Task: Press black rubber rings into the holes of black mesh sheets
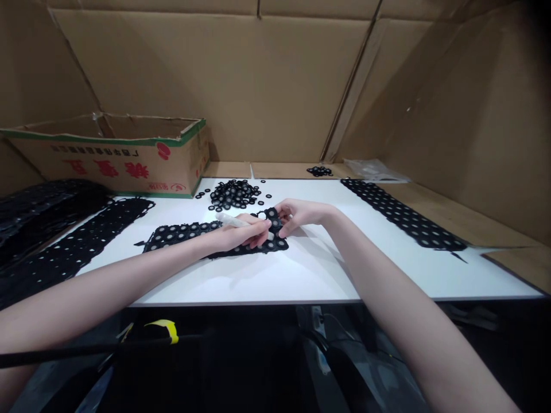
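Observation:
My left hand [248, 230] is closed around a white pen-like tool [229, 219], whose rear end points up to the left. The tool's tip is hard to make out among the fingers. Below it lies a black sheet [172, 234] with rows of grey-centred round pieces set in it. At the sheet's right end, my right hand [297, 217] has thumb and fingers curled around the edge, which is slightly raised there. Just behind the sheet is a heap of loose black rings [235, 195], some scattered around it.
A cardboard box [129, 166] stands at the back left. More black perforated sheets [99, 229] lie on the left. Another studded black strip [404, 215] runs along the right. A small ring pile [319, 171] and a clear plastic bag [374, 170] sit by the cardboard back wall [241, 86].

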